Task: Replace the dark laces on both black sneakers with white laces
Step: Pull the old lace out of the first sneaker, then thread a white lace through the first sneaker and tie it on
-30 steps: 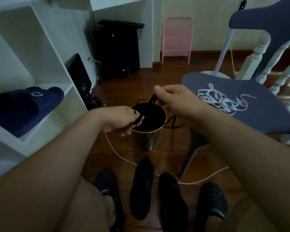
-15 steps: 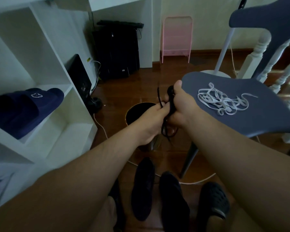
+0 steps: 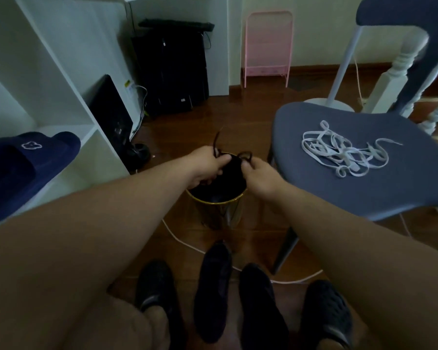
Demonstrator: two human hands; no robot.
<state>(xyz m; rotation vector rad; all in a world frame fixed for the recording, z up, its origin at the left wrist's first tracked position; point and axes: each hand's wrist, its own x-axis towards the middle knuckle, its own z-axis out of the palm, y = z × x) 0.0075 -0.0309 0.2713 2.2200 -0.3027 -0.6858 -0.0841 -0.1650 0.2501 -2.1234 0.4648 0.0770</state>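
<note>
My left hand (image 3: 207, 164) and my right hand (image 3: 261, 178) both grip a bunch of dark laces (image 3: 234, 162) just above the mouth of a small gold-rimmed bin (image 3: 220, 210). One lace end sticks up from the left hand. Two black sneakers (image 3: 214, 289) (image 3: 259, 311) lie side by side on the wooden floor below the bin, between my own feet in black clogs. A loose tangle of white laces (image 3: 344, 151) rests on the grey chair seat (image 3: 314, 193) to the right.
A white shelf unit (image 3: 61, 79) with navy slippers (image 3: 23, 162) stands at left. A white cable (image 3: 187, 246) runs across the floor under the bin. A black computer tower (image 3: 172, 69) and a pink rack (image 3: 267, 46) stand at the back wall.
Both hands have moved down and apart from in front of the chair to over the bin's mouth, with the dark laces still bunched between them.
</note>
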